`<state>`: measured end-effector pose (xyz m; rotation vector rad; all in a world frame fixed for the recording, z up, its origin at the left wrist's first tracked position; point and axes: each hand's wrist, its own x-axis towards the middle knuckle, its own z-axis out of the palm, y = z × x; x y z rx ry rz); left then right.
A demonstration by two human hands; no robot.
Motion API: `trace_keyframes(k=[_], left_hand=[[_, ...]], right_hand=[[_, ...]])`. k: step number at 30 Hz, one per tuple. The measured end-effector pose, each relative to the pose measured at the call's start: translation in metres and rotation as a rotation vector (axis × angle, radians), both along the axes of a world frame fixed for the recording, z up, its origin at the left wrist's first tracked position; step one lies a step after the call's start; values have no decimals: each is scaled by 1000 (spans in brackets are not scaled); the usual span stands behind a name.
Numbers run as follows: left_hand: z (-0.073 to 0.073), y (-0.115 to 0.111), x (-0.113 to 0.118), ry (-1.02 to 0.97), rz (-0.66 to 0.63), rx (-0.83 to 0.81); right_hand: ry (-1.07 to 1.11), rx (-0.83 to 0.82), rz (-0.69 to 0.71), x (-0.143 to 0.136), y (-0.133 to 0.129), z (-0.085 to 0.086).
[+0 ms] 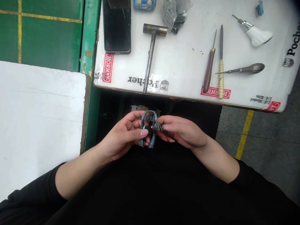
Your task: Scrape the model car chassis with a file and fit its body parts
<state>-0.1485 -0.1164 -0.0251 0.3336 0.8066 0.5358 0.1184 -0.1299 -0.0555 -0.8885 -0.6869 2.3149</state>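
Above my lap I have a small, glossy grey-blue looped piece with an arched top, a dark middle and a fringed tuft on its right side. I cannot make out its exact kind. My left hand is closed around its left side, with the thumb laid across the front and fingers behind. On the opposite side, my right hand pinches at the fringed tuft between thumb and forefinger, its other fingers curled below. Parts of the piece are hidden by my fingers.
Ahead, a white printed board carries a phone, a metal hammer, a plastic bag, a wooden-handled awl, a slim file, a white-handled tool and a dark-handled tool. A white panel lies left.
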Motion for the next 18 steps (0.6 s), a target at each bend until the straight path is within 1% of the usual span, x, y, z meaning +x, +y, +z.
trace_keyframes(k=[4, 8, 10, 13, 18], left_hand=[[1, 0, 2, 19, -9, 20], [-1, -1, 1, 5, -27, 0], [-2, -2, 0, -9, -33, -17], [-3, -1, -1, -24, -35, -34], [-1, 0, 0, -45, -23, -54]], right_hand=[[-77, 107, 7, -2, 1, 4], [-90, 104, 19, -5, 1, 8], [-131, 107, 19, -5, 1, 9], [-200, 142, 14, -4, 1, 8], [-227, 191, -10, -6, -1, 7]])
